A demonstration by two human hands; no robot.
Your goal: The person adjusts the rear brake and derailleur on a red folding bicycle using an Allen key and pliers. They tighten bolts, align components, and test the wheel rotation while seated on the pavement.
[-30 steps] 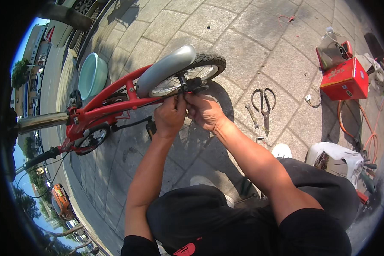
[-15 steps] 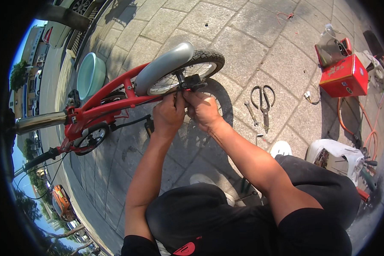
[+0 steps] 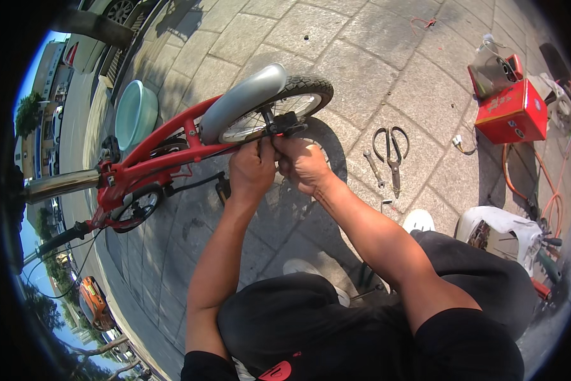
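A red bicycle [image 3: 165, 153] with a grey mudguard [image 3: 247, 98] lies across the left. Its wheel with a black tyre [image 3: 326, 95] points away to the right. My left hand [image 3: 252, 168] and my right hand [image 3: 304, 164] meet just below the black fitting [image 3: 286, 122] at the wheel's hub. The fingers of both are closed and pinched together. What they grip is hidden behind the knuckles. A black cable [image 3: 225, 147] runs along the frame toward them.
On the paving to the right lie black-handled scissors [image 3: 394, 170], a spanner [image 3: 374, 168] and a small hex key [image 3: 385, 202]. Farther right stand a red box [image 3: 512, 115], a white plastic part [image 3: 501, 227] and an orange hose [image 3: 511, 181]. A pale green basin [image 3: 136, 117] sits behind the bicycle.
Both hands stay pinched at the same spot under the hub fitting, with only a very slight shift. The bicycle and the tools lie as before.
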